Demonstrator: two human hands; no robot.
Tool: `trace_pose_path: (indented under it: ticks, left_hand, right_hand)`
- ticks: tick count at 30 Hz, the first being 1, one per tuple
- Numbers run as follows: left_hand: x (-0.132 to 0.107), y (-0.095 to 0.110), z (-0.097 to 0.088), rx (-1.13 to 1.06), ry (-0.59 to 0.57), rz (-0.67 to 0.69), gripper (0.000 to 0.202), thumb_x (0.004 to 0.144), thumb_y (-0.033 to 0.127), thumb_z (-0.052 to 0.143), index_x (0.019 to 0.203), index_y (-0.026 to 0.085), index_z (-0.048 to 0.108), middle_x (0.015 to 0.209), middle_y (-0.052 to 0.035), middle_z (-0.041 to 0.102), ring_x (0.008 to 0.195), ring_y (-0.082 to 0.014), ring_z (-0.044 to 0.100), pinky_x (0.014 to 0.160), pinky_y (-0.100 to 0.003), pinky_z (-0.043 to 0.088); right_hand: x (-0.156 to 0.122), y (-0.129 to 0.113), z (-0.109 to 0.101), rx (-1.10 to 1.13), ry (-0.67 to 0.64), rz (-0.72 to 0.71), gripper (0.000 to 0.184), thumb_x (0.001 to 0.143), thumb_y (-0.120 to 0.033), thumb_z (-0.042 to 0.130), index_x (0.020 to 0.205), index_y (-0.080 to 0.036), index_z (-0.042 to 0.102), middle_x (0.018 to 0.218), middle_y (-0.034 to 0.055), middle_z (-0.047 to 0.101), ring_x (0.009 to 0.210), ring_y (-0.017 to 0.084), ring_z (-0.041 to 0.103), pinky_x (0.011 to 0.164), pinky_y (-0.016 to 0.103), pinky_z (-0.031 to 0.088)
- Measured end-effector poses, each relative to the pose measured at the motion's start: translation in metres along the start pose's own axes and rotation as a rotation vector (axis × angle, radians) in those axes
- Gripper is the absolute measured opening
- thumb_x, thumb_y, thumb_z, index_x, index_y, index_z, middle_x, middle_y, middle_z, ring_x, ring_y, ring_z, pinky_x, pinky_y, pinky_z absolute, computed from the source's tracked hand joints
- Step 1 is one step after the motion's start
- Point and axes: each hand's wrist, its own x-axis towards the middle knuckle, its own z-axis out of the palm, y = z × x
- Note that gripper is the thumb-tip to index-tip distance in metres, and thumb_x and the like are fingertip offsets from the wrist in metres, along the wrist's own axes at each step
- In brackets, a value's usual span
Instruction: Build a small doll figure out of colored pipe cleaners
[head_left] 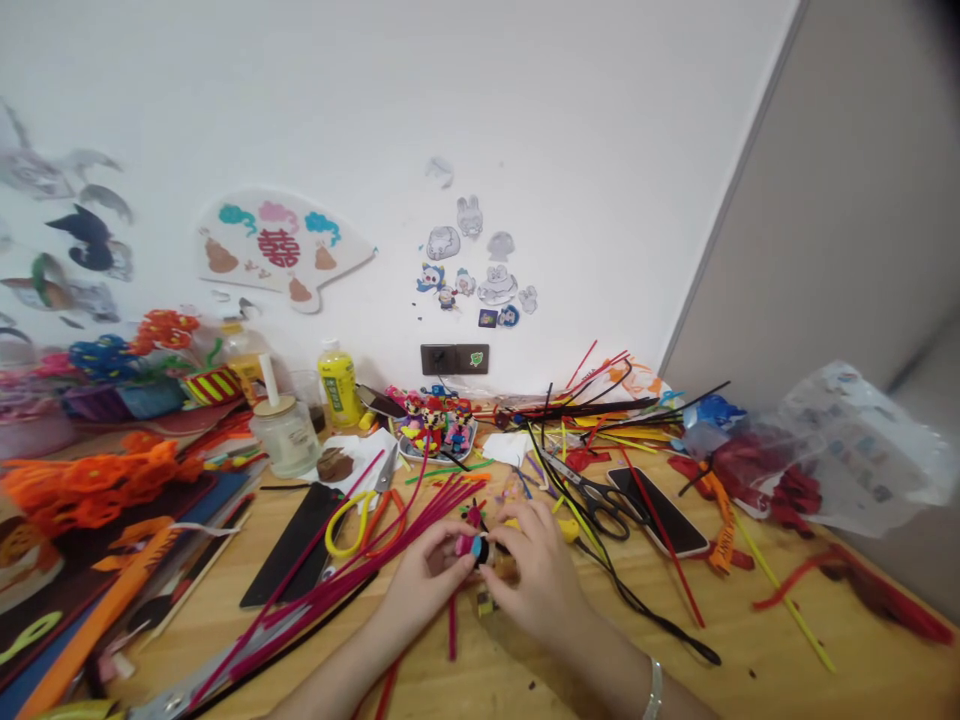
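The fingers of the left hand (424, 585) and right hand (536, 590) were clenched on a small pink, blue and black pipe-cleaner piece (475, 547), its long axis hidden, held between them just right of the magenta pipe-cleaner bundle (330, 585).

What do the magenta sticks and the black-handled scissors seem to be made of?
The magenta sticks look like chenille pipe cleaners: fuzzy matte pile, probably over wire, which is hidden. The black-handled scissors show grey metal blades, likely steel, and glossy moulded plastic handles.
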Motion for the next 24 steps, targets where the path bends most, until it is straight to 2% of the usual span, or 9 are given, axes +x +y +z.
trace_pose_path:
  ticks: [5, 12, 14, 17, 20, 24]
  left_hand:
    - [-0.002, 0.002, 0.002, 0.037, -0.006, 0.026, 0.027, 0.06, 0.03, 0.075, 0.081, 0.017, 0.065, 0.08, -0.003, 0.064, 0.079, -0.0187, 0.06, 0.074, -0.029, 0.049]
    - [-0.003, 0.004, 0.001, 0.063, -0.036, 0.078, 0.026, 0.063, 0.032, 0.073, 0.082, 0.018, 0.065, 0.082, -0.0038, 0.063, 0.081, -0.0196, 0.06, 0.076, -0.03, 0.047]
    - [-0.004, 0.004, 0.001, 0.067, -0.056, 0.087, 0.026, 0.063, 0.034, 0.073, 0.082, 0.018, 0.066, 0.081, -0.0042, 0.063, 0.08, -0.0195, 0.059, 0.074, -0.029, 0.047]
    - [-0.006, 0.005, 0.003, 0.085, -0.101, 0.093, 0.026, 0.063, 0.035, 0.073, 0.081, 0.018, 0.067, 0.081, -0.0048, 0.064, 0.079, -0.0195, 0.059, 0.074, -0.03, 0.046]
    - [-0.006, 0.007, 0.005, 0.088, -0.133, 0.081, 0.027, 0.062, 0.036, 0.074, 0.08, 0.018, 0.068, 0.078, -0.0045, 0.065, 0.077, -0.0193, 0.059, 0.073, -0.03, 0.046]
    - [-0.006, 0.007, 0.005, 0.066, -0.137, 0.045, 0.029, 0.061, 0.037, 0.074, 0.081, 0.018, 0.066, 0.079, -0.0045, 0.066, 0.078, -0.0202, 0.06, 0.074, -0.031, 0.047]
  right_hand:
    - [-0.001, -0.002, 0.002, 0.023, 0.006, 0.019, 0.019, 0.069, -0.015, 0.063, 0.088, -0.02, 0.061, 0.093, 0.0065, 0.055, 0.091, 0.024, 0.045, 0.078, 0.039, 0.04]
    - [0.006, 0.004, -0.004, 0.103, 0.119, 0.097, 0.012, 0.075, -0.015, 0.058, 0.085, -0.02, 0.063, 0.091, 0.0068, 0.057, 0.091, 0.023, 0.048, 0.081, 0.038, 0.04]
    - [0.007, 0.01, -0.002, 0.178, 0.094, 0.155, 0.01, 0.075, -0.016, 0.058, 0.081, -0.02, 0.065, 0.089, 0.0064, 0.059, 0.09, 0.022, 0.05, 0.081, 0.037, 0.041]
    - [0.007, 0.017, 0.005, 0.412, 0.01, 0.263, 0.006, 0.074, -0.02, 0.06, 0.073, -0.019, 0.066, 0.082, 0.0052, 0.062, 0.086, 0.021, 0.054, 0.081, 0.036, 0.041]
    - [0.007, 0.02, 0.01, 0.614, -0.025, 0.347, 0.013, 0.071, -0.026, 0.063, 0.062, -0.017, 0.062, 0.074, 0.0039, 0.062, 0.077, 0.019, 0.057, 0.076, 0.033, 0.043]
    - [0.012, 0.027, 0.005, 0.669, 0.042, 0.403, 0.029, 0.077, -0.041, 0.056, 0.06, -0.018, 0.054, 0.059, -0.0009, 0.055, 0.059, 0.015, 0.053, 0.058, 0.026, 0.043]
